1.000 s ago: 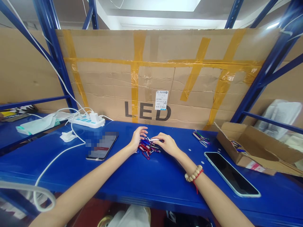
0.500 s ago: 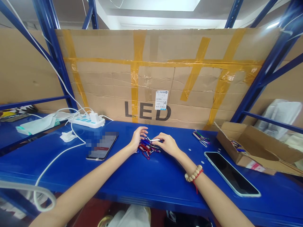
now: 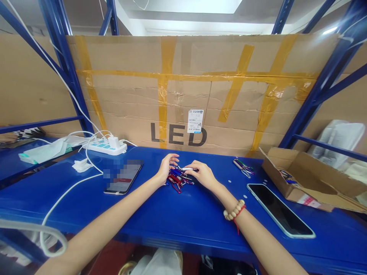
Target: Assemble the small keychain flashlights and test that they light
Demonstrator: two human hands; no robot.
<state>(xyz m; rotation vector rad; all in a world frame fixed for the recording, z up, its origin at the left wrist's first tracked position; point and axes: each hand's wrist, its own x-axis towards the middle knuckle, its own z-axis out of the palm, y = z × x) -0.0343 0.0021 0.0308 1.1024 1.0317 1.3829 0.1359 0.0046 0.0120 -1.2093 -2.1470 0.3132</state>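
Observation:
My right hand (image 3: 202,175) is closed, its thumb and fingers pinching a slim silver pen (image 3: 189,169) with a dark end. The pen points left over a small heap of red, blue and purple pens with carabiner clips (image 3: 178,179). Beside the heap on its left stands my left hand (image 3: 166,168), fingers curved and apart, with nothing visible in its grasp. Part of the heap is hidden behind the fingers of both hands. A red clip (image 3: 177,188) sticks out toward me at the front.
To the left lie a dark-screened phone (image 3: 124,177) and a white power strip (image 3: 106,146) with cables. On the right are another phone (image 3: 281,210), several clip pens (image 3: 243,167) and an open cardboard box (image 3: 304,191). A large taped carton (image 3: 129,99) stands behind the blue tabletop (image 3: 172,217).
Both hands and the heap stay nearly where they were, and the silver pen remains pinched. At the far left edge, a yellow patch no longer shows.

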